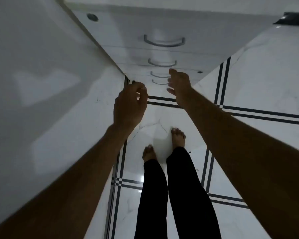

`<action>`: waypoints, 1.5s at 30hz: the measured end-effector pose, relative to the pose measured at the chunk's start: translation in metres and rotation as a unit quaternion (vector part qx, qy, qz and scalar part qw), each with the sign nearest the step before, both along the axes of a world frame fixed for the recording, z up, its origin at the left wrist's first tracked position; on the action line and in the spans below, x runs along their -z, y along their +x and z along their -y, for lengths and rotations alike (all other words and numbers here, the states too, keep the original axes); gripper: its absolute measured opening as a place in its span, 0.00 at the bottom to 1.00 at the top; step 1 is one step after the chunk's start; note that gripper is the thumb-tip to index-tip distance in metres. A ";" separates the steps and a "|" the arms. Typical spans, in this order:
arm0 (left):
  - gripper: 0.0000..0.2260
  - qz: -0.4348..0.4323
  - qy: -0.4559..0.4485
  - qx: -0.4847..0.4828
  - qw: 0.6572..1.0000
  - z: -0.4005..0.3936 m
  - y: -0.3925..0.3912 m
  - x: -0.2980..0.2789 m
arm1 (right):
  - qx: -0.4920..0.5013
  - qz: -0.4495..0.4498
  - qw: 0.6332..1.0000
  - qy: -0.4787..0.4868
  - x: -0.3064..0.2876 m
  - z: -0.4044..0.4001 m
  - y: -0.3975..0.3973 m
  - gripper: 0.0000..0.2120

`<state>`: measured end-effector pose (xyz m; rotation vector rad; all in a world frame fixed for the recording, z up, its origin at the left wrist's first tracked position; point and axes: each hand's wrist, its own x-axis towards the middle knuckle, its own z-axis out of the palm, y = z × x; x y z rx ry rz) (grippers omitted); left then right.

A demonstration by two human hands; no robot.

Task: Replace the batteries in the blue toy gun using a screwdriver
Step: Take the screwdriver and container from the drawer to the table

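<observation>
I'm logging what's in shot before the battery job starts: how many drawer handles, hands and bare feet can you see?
Drawer handles: 4, at
Hands: 2, left hand, right hand
Bare feet: 2, at
Total: 8
No toy gun or screwdriver in view.

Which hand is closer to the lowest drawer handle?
Right. The right hand hovers just beside the lowest drawer handle, at its right end. The left hand is farther off, lower left, by the edge of the white panel.
</observation>
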<state>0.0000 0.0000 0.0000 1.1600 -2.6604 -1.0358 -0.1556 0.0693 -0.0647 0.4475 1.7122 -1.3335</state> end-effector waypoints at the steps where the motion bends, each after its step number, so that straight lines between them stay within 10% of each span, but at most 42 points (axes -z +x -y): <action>1: 0.13 0.004 0.018 -0.012 1.000 0.002 -0.002 0.009 | 0.027 0.034 0.999 -0.028 0.009 0.006 -0.004 0.06; 12: 0.13 0.017 0.076 -0.065 0.995 0.012 -0.011 0.038 | 0.183 0.145 0.954 -0.190 0.043 0.023 -0.023 0.06; 32: 0.11 -0.057 0.013 -0.073 0.996 -0.016 0.075 0.003 | 0.157 0.199 0.963 -0.092 0.044 -0.101 0.156 0.11; 40: 0.09 0.002 0.030 -0.105 0.994 -0.004 0.034 0.019 | -0.121 0.280 0.952 0.015 -0.037 -0.115 0.121 0.12; 45: 0.10 0.088 0.063 -0.104 0.989 0.011 0.004 0.038 | -0.113 0.115 0.983 -0.085 -0.093 -0.100 0.061 0.12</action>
